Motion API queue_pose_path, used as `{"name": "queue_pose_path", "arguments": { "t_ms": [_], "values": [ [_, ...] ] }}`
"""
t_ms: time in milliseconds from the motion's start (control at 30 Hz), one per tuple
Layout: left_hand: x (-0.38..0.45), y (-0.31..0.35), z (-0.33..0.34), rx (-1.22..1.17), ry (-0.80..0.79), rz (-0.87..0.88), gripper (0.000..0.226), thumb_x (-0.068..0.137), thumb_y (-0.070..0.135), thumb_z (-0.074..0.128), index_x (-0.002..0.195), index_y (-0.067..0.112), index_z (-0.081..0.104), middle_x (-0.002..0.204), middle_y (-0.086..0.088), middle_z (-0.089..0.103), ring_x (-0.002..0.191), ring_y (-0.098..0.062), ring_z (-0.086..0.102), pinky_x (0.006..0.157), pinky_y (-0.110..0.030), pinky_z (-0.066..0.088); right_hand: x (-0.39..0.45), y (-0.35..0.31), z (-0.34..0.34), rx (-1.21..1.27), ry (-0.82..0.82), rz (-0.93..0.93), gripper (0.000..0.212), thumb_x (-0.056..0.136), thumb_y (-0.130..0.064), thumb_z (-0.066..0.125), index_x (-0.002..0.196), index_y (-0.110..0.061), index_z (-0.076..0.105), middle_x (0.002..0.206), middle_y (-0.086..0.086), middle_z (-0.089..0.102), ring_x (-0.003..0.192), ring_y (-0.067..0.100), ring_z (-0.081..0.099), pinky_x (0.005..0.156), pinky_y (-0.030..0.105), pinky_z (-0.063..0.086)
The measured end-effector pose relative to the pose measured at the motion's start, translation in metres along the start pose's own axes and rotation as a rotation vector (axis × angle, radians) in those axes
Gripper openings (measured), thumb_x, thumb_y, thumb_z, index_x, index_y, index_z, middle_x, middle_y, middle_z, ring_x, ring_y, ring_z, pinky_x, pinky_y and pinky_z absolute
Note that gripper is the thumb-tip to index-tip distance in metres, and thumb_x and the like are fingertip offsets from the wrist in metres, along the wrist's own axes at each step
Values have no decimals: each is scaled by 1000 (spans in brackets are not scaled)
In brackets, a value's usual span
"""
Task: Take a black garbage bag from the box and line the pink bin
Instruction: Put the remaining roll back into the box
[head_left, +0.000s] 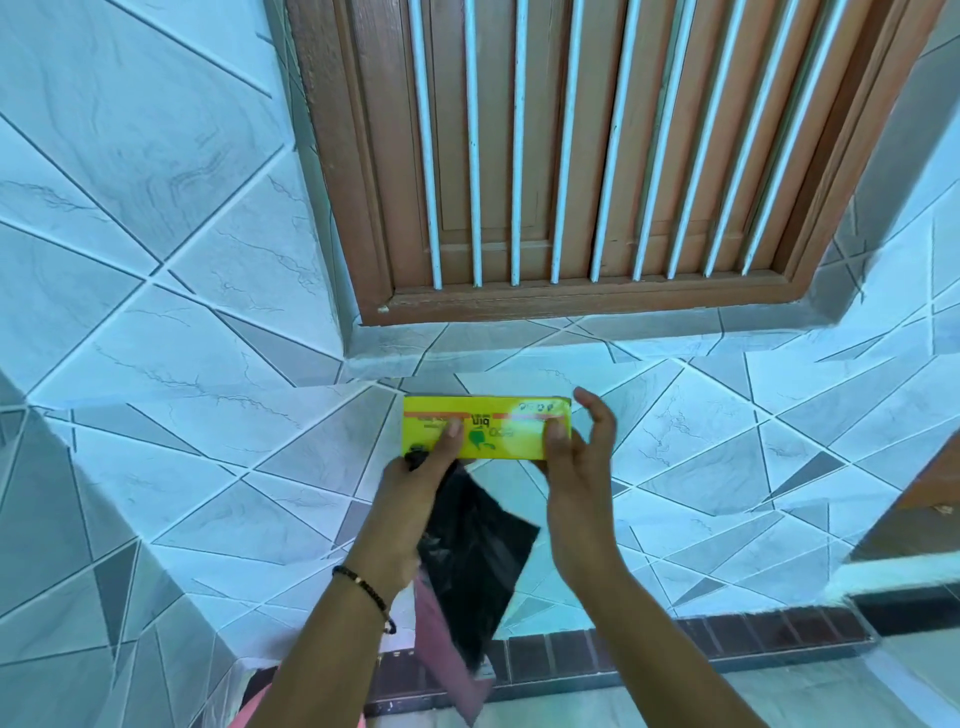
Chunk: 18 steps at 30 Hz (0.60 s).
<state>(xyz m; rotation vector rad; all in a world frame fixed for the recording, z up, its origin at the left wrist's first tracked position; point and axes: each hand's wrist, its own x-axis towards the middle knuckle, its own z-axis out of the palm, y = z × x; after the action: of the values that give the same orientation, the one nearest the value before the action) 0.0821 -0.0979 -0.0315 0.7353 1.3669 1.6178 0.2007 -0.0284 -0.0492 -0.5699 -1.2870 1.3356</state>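
Observation:
A yellow garbage-bag box (488, 415) is held up in front of the tiled wall, below a window. My left hand (415, 483) grips its left end, thumb on the front, and also holds a black garbage bag (472, 561) that hangs down from that end. My right hand (576, 457) holds the box's right end with the thumb on the front and the fingers spread behind. A pink shape (447, 660), perhaps the bin, shows below the bag, mostly hidden.
A brown wooden window (597, 156) with white bars fills the wall above, over a tiled sill (519, 348). Light tiles cover the wall (208, 467). A dark brick skirting (675, 644) runs along the floor. A brown frame (930, 493) is at the right.

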Motion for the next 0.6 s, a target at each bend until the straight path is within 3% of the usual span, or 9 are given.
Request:
{"name": "queue_pose_path", "arguments": {
  "t_ms": [100,167,233,300,400,500,600],
  "values": [
    [6,-11,-17,-9,66,75,92,45,71,76,119,19,61,102,-2,70,97,-17,66,97,-37,45,14,-9,-15,-69,15,-19,14,93,-31,47,105,-33,40,92,11,61,83,19,55,86,36,43],
    [2,-12,-13,-15,22,60,75,57,65,73,116,21,62,100,-3,69,91,-20,64,96,-41,45,18,-9,-17,-94,-14,-19,12,90,-33,47,102,-32,45,91,7,62,82,19,54,83,32,45],
    [-2,-15,-1,-53,-44,47,54,73,51,60,116,19,61,113,-10,69,97,-23,67,100,-49,44,17,-11,-13,-132,7,-66,13,90,-34,46,102,-31,52,97,2,64,83,17,57,81,33,49],
    [-4,-21,10,-69,-41,39,50,75,50,56,114,20,60,111,-16,70,92,-24,70,99,-55,45,17,-10,-10,-236,91,-152,20,92,-34,44,106,-30,57,102,-2,64,87,11,57,79,31,49],
    [-10,-25,22,-56,-38,40,52,72,56,55,113,25,60,108,-16,71,84,-28,70,97,-56,46,19,-12,-11,-423,160,-312,28,96,-27,41,118,-24,57,111,-3,60,101,1,55,82,15,43],
    [-8,-23,22,-53,-31,106,50,75,52,54,115,22,58,108,-18,70,84,-25,71,90,-49,52,23,-13,-15,-546,159,-369,34,96,-30,41,120,-19,61,106,-10,63,101,9,56,81,21,45],
    [-1,-14,17,8,-16,197,45,78,45,53,112,17,57,89,-14,73,71,-17,71,71,-31,55,29,-10,-21,-545,168,-282,33,92,-36,45,114,-22,66,98,-14,64,91,0,56,72,9,41]
  ]
}}
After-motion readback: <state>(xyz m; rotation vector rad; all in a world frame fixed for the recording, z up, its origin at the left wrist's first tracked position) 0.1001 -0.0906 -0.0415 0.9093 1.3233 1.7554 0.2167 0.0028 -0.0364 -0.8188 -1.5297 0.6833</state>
